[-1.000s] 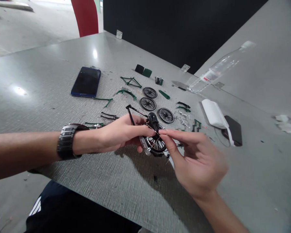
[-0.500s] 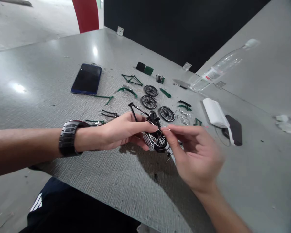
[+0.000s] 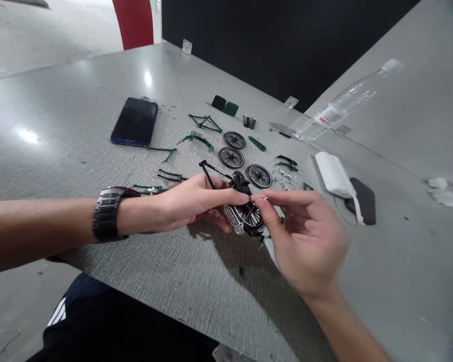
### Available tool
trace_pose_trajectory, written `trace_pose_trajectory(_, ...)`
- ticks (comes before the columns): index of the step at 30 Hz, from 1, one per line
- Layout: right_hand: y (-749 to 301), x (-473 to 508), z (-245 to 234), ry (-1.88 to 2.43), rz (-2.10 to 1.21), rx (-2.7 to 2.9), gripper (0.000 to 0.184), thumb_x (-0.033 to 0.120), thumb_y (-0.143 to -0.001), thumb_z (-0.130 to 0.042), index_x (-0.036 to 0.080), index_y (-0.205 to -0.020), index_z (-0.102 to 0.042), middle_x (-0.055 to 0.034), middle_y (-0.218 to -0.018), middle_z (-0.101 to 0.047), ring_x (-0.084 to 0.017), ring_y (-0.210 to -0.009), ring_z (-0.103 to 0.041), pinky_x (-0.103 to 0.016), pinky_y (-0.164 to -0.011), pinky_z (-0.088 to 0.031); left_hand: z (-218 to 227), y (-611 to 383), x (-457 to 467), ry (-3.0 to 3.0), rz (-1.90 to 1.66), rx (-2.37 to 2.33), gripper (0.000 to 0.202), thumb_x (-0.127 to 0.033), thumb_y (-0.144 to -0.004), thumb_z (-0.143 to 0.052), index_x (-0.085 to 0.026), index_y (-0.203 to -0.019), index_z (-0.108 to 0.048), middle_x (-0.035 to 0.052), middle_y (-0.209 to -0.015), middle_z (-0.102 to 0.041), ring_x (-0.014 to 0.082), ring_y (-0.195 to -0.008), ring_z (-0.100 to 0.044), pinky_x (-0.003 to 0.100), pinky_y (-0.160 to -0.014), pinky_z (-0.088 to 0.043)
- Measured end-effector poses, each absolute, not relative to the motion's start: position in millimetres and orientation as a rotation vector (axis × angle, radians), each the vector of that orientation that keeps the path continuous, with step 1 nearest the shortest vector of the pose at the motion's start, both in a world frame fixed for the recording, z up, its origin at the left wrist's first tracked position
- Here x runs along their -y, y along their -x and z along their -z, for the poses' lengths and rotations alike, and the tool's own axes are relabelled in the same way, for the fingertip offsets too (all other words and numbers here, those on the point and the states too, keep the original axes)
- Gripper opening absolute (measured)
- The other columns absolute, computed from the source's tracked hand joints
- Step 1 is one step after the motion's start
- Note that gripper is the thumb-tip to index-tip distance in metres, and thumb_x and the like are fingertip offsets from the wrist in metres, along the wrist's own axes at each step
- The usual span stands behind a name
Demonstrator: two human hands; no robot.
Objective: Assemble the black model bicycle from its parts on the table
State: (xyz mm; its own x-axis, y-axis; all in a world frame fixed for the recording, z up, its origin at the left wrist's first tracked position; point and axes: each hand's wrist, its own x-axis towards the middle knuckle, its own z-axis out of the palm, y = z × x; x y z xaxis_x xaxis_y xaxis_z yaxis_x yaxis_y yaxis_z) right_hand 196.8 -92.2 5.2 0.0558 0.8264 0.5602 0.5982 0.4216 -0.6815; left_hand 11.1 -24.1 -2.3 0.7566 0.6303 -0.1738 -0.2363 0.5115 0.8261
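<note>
A partly built black model bicycle (image 3: 252,217), with a frame, one spoked wheel and a silver rack, is gripped between the thumb and fingers of my left hand (image 3: 196,201). My right hand (image 3: 302,236) pinches a tiny thin piece, too small to name, against the bicycle near its wheel hub. Its fingertips almost meet my left thumb. Just beyond the hands lie loose spoked wheels (image 3: 259,176). A black fork (image 3: 172,175) rests beside my left wrist, with a green part (image 3: 151,189) close by.
Farther back are a green bicycle frame (image 3: 206,123), a green mudguard (image 3: 198,141) and a screwdriver (image 3: 280,133). A phone (image 3: 135,122) lies at left. On the right are a plastic bottle (image 3: 343,103), a white case (image 3: 334,175) and a dark flat object (image 3: 363,201).
Both hands stay at the bicycle, with the right fingertips shifted very slightly. The pinched piece's tip has moved a little to the right. The loose parts lie as before.
</note>
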Motion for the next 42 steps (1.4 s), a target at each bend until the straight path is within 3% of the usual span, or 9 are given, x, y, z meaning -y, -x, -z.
trace_pose_trajectory(4,-197.6,90.8,-6.4,1.237,-0.313,1.676,0.017,0.015,-0.087,-0.072,0.024,-0.101,-0.069,-0.0021,-0.100,-0.074,-0.019,-0.096,-0.072,-0.037,-0.089,-0.060,1.7,-11.2,23.5,-0.881,-0.554,-0.478,0.013,-0.022,-0.089,-0.071,-0.010,-0.087,-0.074,0.0044,-0.083,-0.067,0.0096,-0.071,-0.063,0.020,-0.061,-0.060)
trace_pose_trajectory(8,-196.4,89.9,-8.6,1.167,-0.418,1.699,0.020,0.010,-0.090,-0.067,0.025,-0.103,-0.066,-0.0012,-0.100,-0.072,-0.017,-0.100,-0.073,-0.032,-0.090,-0.061,1.8,-11.1,23.9,-0.883,-0.550,-0.438,0.012,-0.021,-0.091,-0.068,-0.012,-0.093,-0.076,0.0037,-0.084,-0.069,0.0092,-0.071,-0.064,0.019,-0.061,-0.059)
trace_pose_trajectory(13,-194.3,87.9,-10.7,1.128,-0.443,1.700,0.020,0.007,-0.090,-0.065,0.024,-0.100,-0.065,-0.0008,-0.095,-0.071,-0.018,-0.105,-0.072,-0.031,-0.090,-0.062,1.6,-10.7,24.1,-0.872,-0.550,-0.417,0.011,-0.023,-0.089,-0.071,-0.013,-0.087,-0.075,0.0026,-0.081,-0.070,0.0087,-0.067,-0.064,0.019,-0.060,-0.059)
trace_pose_trajectory(24,-193.9,86.5,-8.3,1.114,-0.492,1.626,0.019,0.008,-0.087,-0.070,0.024,-0.097,-0.069,-0.0011,-0.097,-0.075,-0.016,-0.094,-0.075,-0.030,-0.086,-0.064,2.4,-11.2,23.1,-0.867,-0.555,-0.441,0.017,-0.026,-0.086,-0.075,-0.010,-0.085,-0.075,0.0029,-0.077,-0.067,0.0086,-0.066,-0.062,0.019,-0.058,-0.059)
trace_pose_trajectory(29,-194.9,86.4,-10.4,1.117,-0.449,1.629,0.021,0.007,-0.084,-0.073,0.025,-0.095,-0.071,-0.0003,-0.093,-0.076,-0.017,-0.092,-0.075,-0.030,-0.081,-0.065,0.7,-11.9,23.5,-0.840,-0.541,-0.450,0.020,-0.026,-0.085,-0.076,-0.008,-0.092,-0.075,0.0038,-0.078,-0.067,0.0083,-0.063,-0.061,0.018,-0.054,-0.057)
trace_pose_trajectory(38,-196.5,86.1,-12.3,1.070,-0.566,1.588,0.021,0.009,-0.083,-0.074,0.026,-0.093,-0.071,0.0011,-0.089,-0.075,-0.019,-0.096,-0.075,-0.032,-0.085,-0.066,-6.8,-10.1,27.3,-0.785,-0.491,-0.490,0.010,-0.017,-0.089,-0.068,-0.010,-0.092,-0.074,0.0025,-0.076,-0.067,0.0049,-0.056,-0.059,0.012,-0.047,-0.050)
trace_pose_trajectory(42,-195.3,86.5,-13.8,1.076,-0.590,1.575,0.021,0.008,-0.083,-0.073,0.026,-0.093,-0.072,0.0004,-0.093,-0.077,-0.017,-0.091,-0.076,-0.032,-0.084,-0.066,-7.3,-10.1,27.1,-0.798,-0.477,-0.517,0.011,-0.021,-0.086,-0.073,-0.010,-0.089,-0.074,0.0023,-0.076,-0.067,0.0044,-0.056,-0.058,0.011,-0.047,-0.049)
